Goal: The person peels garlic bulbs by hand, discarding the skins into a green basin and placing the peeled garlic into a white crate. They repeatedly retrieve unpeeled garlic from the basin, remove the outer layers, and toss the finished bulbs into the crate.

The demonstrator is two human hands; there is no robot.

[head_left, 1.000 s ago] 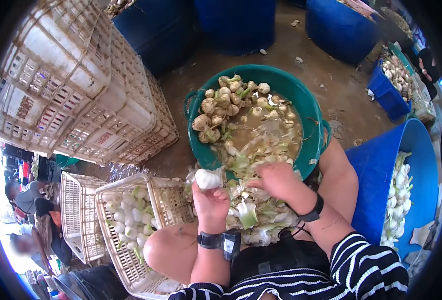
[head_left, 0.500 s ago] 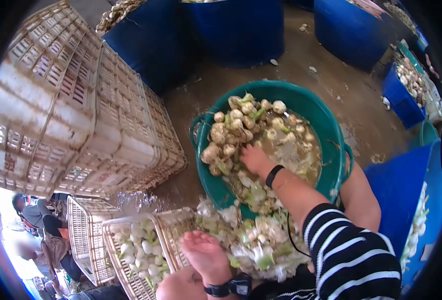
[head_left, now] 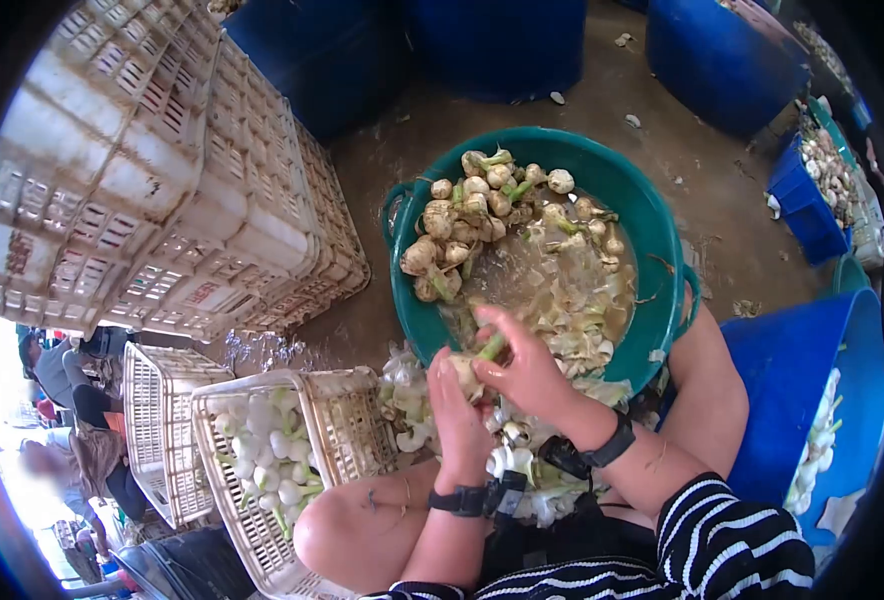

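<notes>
Over the near rim of a green tub (head_left: pixel 652 215), my two hands meet around a garlic bulb (head_left: pixel 465 372) with a short green stem. My left hand (head_left: pixel 459 420) cups the bulb from the left, fingers pointing up. From the right, my right hand (head_left: pixel 532 375) has thumb and fingers about the stem and the bulb's side. Part of the bulb is hidden by the fingers. Inside the tub, unpeeled garlic bulbs (head_left: pixel 477 205) are heaped at the back left, and loose skins (head_left: pixel 562 290) lie in murky water.
White peeled bulbs fill a crate (head_left: pixel 337 425) at my left. Stacked dirty white crates (head_left: pixel 162 190) rise beyond it. Blue drums (head_left: pixel 502 50) stand at the back, and a blue container (head_left: pixel 802 350) is at my right. Two people (head_left: pixel 67 380) sit far left.
My right hand has come out of the tub toward me with a garlic bulb. My left hand has risen from beside the crate to meet it. The view has shifted slightly.
</notes>
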